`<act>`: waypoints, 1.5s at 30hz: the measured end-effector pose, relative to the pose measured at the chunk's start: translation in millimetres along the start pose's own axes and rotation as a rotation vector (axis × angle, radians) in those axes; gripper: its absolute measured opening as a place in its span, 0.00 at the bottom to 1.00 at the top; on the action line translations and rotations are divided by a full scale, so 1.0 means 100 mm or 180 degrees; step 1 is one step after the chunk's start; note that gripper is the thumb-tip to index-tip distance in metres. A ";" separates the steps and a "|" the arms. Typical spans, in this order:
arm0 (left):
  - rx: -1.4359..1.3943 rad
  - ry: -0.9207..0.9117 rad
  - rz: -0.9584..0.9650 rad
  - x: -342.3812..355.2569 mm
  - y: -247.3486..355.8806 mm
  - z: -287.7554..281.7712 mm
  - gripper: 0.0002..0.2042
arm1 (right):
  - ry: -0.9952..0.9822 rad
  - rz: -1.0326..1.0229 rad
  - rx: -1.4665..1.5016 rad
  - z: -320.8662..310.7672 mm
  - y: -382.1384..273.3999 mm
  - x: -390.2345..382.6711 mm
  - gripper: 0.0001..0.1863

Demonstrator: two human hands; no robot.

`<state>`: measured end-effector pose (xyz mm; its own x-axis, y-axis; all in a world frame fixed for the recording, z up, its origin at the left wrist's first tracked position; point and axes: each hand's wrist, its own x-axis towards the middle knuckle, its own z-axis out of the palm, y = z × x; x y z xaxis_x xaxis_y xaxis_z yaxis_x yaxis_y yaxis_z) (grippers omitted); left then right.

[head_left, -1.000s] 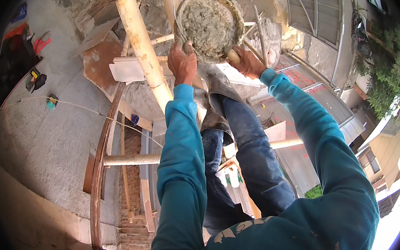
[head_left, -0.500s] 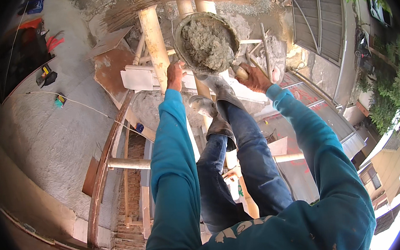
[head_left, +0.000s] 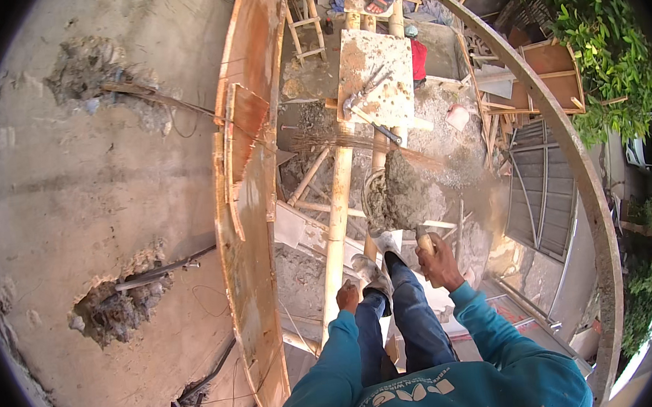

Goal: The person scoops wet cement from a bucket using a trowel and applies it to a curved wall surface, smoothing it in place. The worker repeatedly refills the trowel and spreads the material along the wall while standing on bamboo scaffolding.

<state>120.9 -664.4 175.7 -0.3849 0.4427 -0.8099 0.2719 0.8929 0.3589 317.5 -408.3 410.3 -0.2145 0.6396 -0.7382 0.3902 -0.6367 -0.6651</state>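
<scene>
My right hand [head_left: 439,265] grips the pale handle [head_left: 425,240] of a tool, likely a trowel, whose blade is hidden under a lump of grey wet mortar [head_left: 409,193] above the bucket [head_left: 374,200], slightly blurred. My left hand [head_left: 347,297] is below the bucket at its left, apart from it, with fingers curled; what it holds, if anything, is too small to make out. My booted feet [head_left: 373,269] are just under the bucket, by bamboo poles [head_left: 338,241].
A wall [head_left: 74,208] with broken holes and cables fills the left, beside plywood formwork [head_left: 254,316]. A curved edge [head_left: 598,205] runs down the right. Above are a mortar-spotted board [head_left: 372,54] with tools, another person's foot [head_left: 377,4] and a person in red [head_left: 418,62].
The view has swung up, bringing in the wall and board. My left hand has let go of the bucket and drawn back; my right hand has raised a lump of mortar.
</scene>
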 end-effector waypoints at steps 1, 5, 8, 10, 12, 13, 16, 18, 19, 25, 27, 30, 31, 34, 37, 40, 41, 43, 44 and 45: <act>-0.0797 0.0149 -0.0506 -0.22 0.04 -0.11 0.23 | 0.0044 -0.0155 0.0180 0.05 -0.32 -0.11 0.18; -0.0623 0.1018 0.0063 -0.63 -0.25 -0.43 0.12 | -0.0127 -0.0723 0.0855 0.25 -1.74 -0.73 0.18; -0.0304 0.1995 0.1290 -0.68 -0.78 -0.32 0.07 | -0.0301 -0.1057 0.1138 0.42 -2.71 -1.00 0.19; -0.1643 0.1871 0.0580 -0.78 -0.99 -0.24 0.08 | -0.0400 -0.1516 0.1304 0.58 -3.27 -0.98 0.18; -0.1291 0.1456 0.0086 -1.07 -1.09 -0.24 0.09 | -0.0539 -0.1774 0.1456 0.73 -3.84 -0.85 0.14; -0.0988 0.1505 0.0341 -1.29 -1.22 -0.12 0.08 | -0.0662 -0.1831 0.1390 0.90 -4.15 -0.80 0.13; -0.1241 0.1465 0.0405 -1.81 -1.24 -0.02 0.06 | -0.0521 -0.1995 0.1484 1.19 -5.03 -0.25 0.09; -0.2117 0.1122 -0.0062 -2.04 -1.25 0.02 0.07 | 0.0543 -0.2507 0.0636 1.33 -5.63 0.80 0.17; -0.2806 0.0614 -0.0562 -2.13 -1.07 0.01 0.07 | 0.1002 -0.2603 0.0262 1.35 -5.97 1.18 0.19; -0.4018 0.0485 -0.1789 -2.89 -0.57 0.00 0.08 | 0.0809 -0.3758 -0.4629 1.32 -6.71 1.69 0.13; -0.4207 0.0217 -0.1457 -2.61 -0.34 -0.13 0.08 | 0.0179 -0.3542 -0.3753 0.39 -7.10 1.87 0.11; -0.4108 0.0309 -0.1444 -2.88 -0.19 -0.24 0.11 | -0.0208 -0.2072 -0.1091 1.12 -6.65 1.52 0.09; -0.4249 0.0429 -0.1617 -2.61 -0.20 -0.21 0.13 | 0.0267 -0.2378 -0.1929 0.85 -6.82 1.63 0.12; -0.4328 0.0708 -0.1711 -2.34 -0.09 -0.27 0.17 | 0.1156 -0.2713 -0.3080 0.79 -6.79 1.47 0.17; -0.4486 0.0828 -0.1408 -2.37 -0.11 -0.36 0.18 | 0.1644 -0.2791 -0.3918 1.00 -6.69 1.06 0.19; -0.4538 0.0626 -0.0960 -2.21 -0.15 -0.43 0.19 | 0.1794 -0.2757 -0.4761 0.75 -6.77 1.05 0.18; -0.4617 0.0600 -0.0777 -2.19 -0.32 -0.33 0.19 | 0.1632 -0.2713 -0.5120 0.84 -6.75 0.93 0.18; -0.4560 0.0422 -0.0675 -2.04 -0.41 -0.28 0.19 | 0.1347 -0.2725 -0.5601 0.75 -6.77 0.88 0.17; -0.4418 0.0295 -0.0762 -1.93 -0.40 -0.30 0.18 | 0.1275 -0.2936 -0.5655 0.62 -6.84 0.90 0.16; -0.4321 0.0210 -0.0905 -1.93 -0.39 -0.23 0.18 | 0.1111 -0.3185 -0.5726 0.63 -6.85 0.89 0.16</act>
<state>163.7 -782.8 328.5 -0.3326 0.2033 -0.9209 -0.8681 0.3154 0.3832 -25.3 57.9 793.5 -0.8007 0.5926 -0.0871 0.5582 0.7910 0.2504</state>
